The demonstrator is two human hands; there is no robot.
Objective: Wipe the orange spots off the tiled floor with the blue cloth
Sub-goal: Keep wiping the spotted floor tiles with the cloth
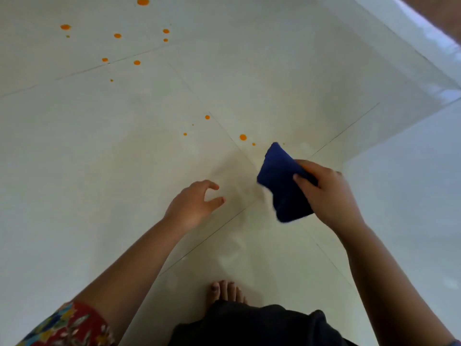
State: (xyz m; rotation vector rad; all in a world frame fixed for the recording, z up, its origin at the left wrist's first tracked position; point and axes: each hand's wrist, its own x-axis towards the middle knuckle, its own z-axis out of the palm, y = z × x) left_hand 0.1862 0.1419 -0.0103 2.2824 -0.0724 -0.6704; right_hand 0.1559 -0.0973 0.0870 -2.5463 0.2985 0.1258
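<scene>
1. The right hand (329, 193) grips a folded blue cloth (282, 186), thumb on top and fingers curled round its edge. The cloth is over the floor (99, 158) near its right edge, where the tiles meet a white wall. Its lower edge is blurred, and I cannot tell whether it touches the tiles.
2. The left hand (192, 204) holds nothing. Its fingers are spread and loosely bent, low over the floor just left of the cloth. Contact with the tiles is unclear.
3. The tiles between and in front of the two hands carry a faint yellowish film (232, 176) and no solid drops. This patch looks already wiped, though it may need a second pass.
4. Just beyond the far tip of the cloth lies a small group of orange spots (243, 137): one larger drop with a few smaller ones beside it. These look like the next to go.
5. A wider scatter of orange spots (117, 35) lies well apart, toward the far left corner of the floor, and seems untouched.
6. My judgement is that the job is in its early-to-middle part, with most of the spots still to be wiped.
7. A bare foot (225, 290) stands on the near edge of the floor, behind the filmy patch.
</scene>
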